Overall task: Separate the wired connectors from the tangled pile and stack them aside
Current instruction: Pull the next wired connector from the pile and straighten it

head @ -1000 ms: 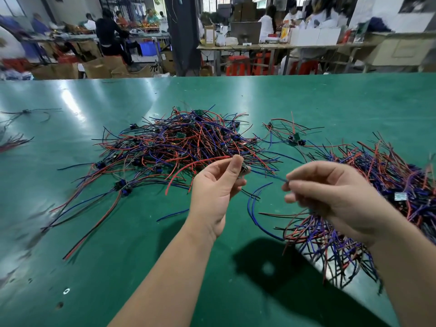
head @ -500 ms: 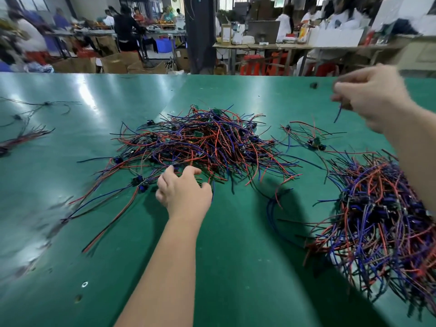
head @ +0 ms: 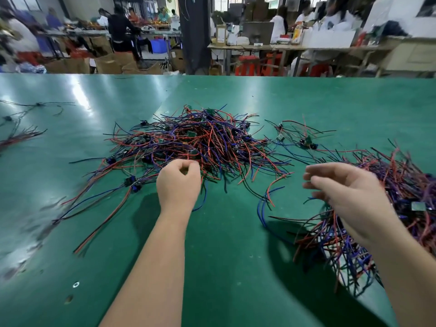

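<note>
The tangled pile (head: 207,142) of red, blue and black wired connectors is lying in the middle of the green table (head: 224,267). The left grip (head: 178,182) is sitting at the pile's near edge, back of the hand up, fingers curled in against the thumb. Whether it is pinching a wire there I cannot tell. The right grip (head: 342,197) is hovering over the left side of the stack (head: 405,185), which is spreading along the table's right edge. It is blurred, its fingers loosely bent and apart, pointing left, with nothing plainly held. A few connectors (head: 306,141) are lying apart between pile and stack, toward the far edge. More wires (head: 21,135) are trailing at the left edge.
</note>
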